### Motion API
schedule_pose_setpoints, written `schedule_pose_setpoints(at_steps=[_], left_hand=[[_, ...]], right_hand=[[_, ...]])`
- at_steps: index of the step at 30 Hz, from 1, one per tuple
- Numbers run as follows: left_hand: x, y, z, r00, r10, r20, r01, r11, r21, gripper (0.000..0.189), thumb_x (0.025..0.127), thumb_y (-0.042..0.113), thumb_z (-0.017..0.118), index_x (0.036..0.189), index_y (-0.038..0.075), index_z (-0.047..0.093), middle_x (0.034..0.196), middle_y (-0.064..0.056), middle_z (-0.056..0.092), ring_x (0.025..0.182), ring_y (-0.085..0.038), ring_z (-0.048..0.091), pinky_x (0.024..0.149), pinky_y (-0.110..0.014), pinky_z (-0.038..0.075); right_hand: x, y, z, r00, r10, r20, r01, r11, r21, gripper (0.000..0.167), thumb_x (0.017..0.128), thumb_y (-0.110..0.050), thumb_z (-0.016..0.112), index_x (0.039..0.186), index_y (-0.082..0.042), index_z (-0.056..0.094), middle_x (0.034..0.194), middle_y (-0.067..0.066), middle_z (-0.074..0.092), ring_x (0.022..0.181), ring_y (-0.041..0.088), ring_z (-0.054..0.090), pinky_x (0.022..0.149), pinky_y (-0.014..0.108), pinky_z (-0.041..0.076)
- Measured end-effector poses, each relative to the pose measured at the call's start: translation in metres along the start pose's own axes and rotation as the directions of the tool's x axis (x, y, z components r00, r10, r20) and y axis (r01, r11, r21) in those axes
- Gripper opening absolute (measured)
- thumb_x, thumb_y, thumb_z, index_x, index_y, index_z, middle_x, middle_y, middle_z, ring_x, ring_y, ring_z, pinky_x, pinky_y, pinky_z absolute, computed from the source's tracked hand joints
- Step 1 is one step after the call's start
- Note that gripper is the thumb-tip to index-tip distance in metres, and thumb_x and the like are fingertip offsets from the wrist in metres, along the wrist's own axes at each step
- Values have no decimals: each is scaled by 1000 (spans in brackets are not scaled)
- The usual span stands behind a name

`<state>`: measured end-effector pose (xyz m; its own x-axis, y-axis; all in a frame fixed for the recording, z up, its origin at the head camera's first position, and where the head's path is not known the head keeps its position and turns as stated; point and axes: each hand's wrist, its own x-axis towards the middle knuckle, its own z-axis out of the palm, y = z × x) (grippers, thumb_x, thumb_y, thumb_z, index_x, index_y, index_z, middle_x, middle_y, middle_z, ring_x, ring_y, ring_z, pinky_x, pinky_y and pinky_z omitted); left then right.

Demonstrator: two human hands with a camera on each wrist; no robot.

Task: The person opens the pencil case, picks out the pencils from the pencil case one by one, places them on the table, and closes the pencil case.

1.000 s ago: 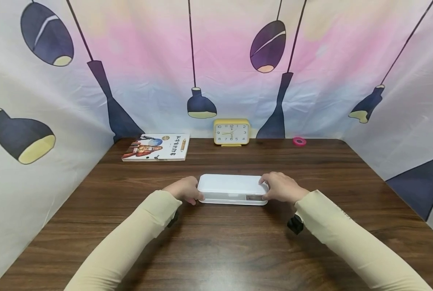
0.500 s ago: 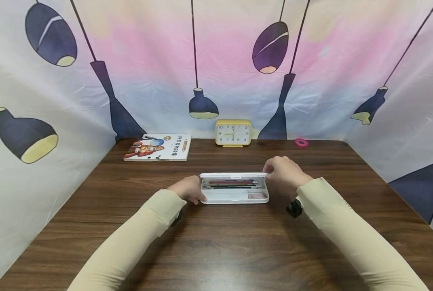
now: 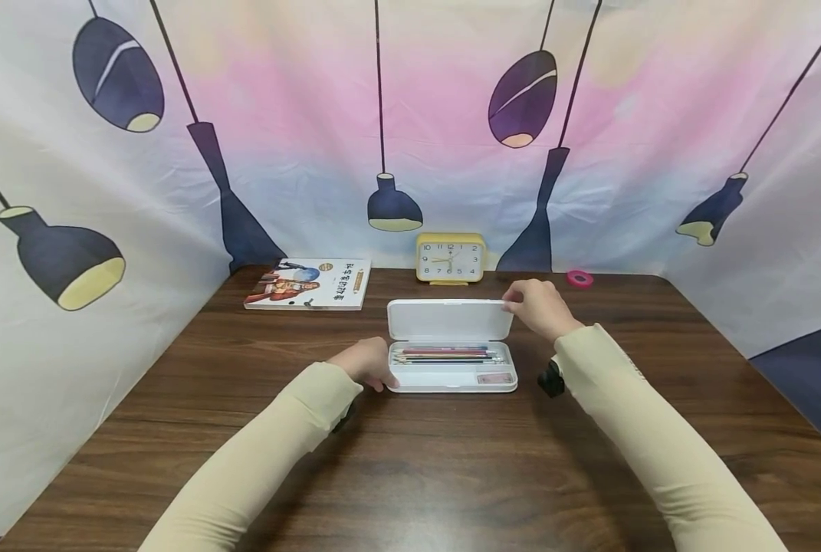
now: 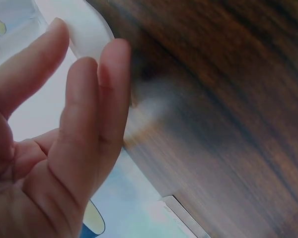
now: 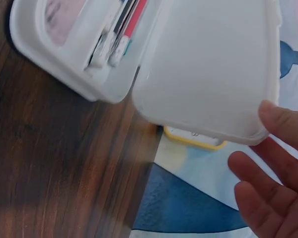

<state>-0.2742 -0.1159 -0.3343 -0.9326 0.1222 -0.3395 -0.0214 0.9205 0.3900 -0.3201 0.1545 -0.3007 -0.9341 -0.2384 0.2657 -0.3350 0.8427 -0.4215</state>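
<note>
A white pencil case [image 3: 431, 380] lies on the table with its lid [image 3: 444, 320] raised nearly upright at the back. Several pencils [image 3: 444, 355] fill its rear compartment. A pinkish rectangular piece [image 3: 495, 379] sits in the front right corner. My left hand [image 3: 367, 362] holds the case's left end, thumb at the front corner; in the left wrist view its fingers [image 4: 79, 109] lie along the outside of that end. With thumb and forefinger my right hand [image 3: 537, 305] pinches the lid's upper right corner, its other fingers off the lid in the right wrist view.
A picture-covered book [image 3: 310, 284] lies at the back left of the wooden table [image 3: 451, 468]. Behind the lid stands a yellow alarm clock [image 3: 450, 258]. A small pink ring-shaped item [image 3: 579, 278] is at the back right. A lamp-patterned curtain [image 3: 300, 153] hangs behind.
The lid, nearly closed a second ago, has swung up and back, uncovering the pencils. My right hand has risen with its corner, while the left hand stays at the case's left end.
</note>
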Motion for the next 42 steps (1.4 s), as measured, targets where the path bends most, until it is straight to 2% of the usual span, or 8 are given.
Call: schedule_pose_setpoints(at_steps=[3,6,12,17,20,31,37,42], left_hand=[[0,-1,0,1000,2,-7,-2,1000,-6,25,66,14,76,73,0,57,61,-8,59,51,-16,58,43,-20,38],[1,-2,0,1000,2,-13,-2,1000,-27,25,64,13,77,71,1,56,60,-8,59,51,-16,58,43,-21,38],[2,-3,3,1000,-22,-18,21,998,-59,26,64,12,77,73,0,56,59,-8,58,48,-15,56,43,-21,37],[1,-3,5,1000,-4,-13,4,998,-60,26,64,11,77,74,-1,56,60,-8,57,50,-16,57,44,-22,39],[0,-2,5,1000,7,-12,-8,998,-57,26,64,11,76,74,-1,56,62,-8,57,51,-17,57,44,-22,39],[0,0,2,1000,-22,-5,22,999,-47,31,65,11,76,82,-3,55,62,-9,57,53,-18,57,46,-23,38],[1,-1,3,1000,-22,-6,22,998,-55,29,64,11,77,79,-2,55,61,-8,57,52,-17,56,45,-23,38],[1,-1,2,1000,-9,-5,9,999,-40,27,65,12,76,78,-1,56,61,-8,57,53,-17,56,46,-24,38]], right_hand=[[4,1,3,1000,-10,-29,9,1000,-14,15,79,-17,64,87,-4,65,84,10,63,79,26,54,67,40,42],[7,1,6,999,-24,-36,21,998,-65,19,80,-16,62,94,-4,65,92,12,62,84,27,55,69,42,42],[10,3,16,996,-57,67,68,980,-186,43,79,-10,58,119,1,51,110,21,53,95,32,51,72,45,42],[11,6,27,992,-23,128,49,976,-210,56,77,-7,58,129,3,38,118,23,45,99,34,49,75,46,41],[13,8,32,988,-1,151,34,975,-219,60,78,-7,57,132,3,33,123,23,41,102,34,47,76,47,41],[17,7,36,976,29,218,27,968,-248,63,79,-6,55,134,3,26,127,25,35,106,36,44,74,47,42],[17,9,38,975,34,221,23,968,-249,65,77,-6,55,134,2,26,125,24,38,102,36,46,72,48,42],[18,5,36,975,39,220,22,963,-267,63,79,-7,53,134,3,25,126,25,36,105,35,44,73,48,42]])
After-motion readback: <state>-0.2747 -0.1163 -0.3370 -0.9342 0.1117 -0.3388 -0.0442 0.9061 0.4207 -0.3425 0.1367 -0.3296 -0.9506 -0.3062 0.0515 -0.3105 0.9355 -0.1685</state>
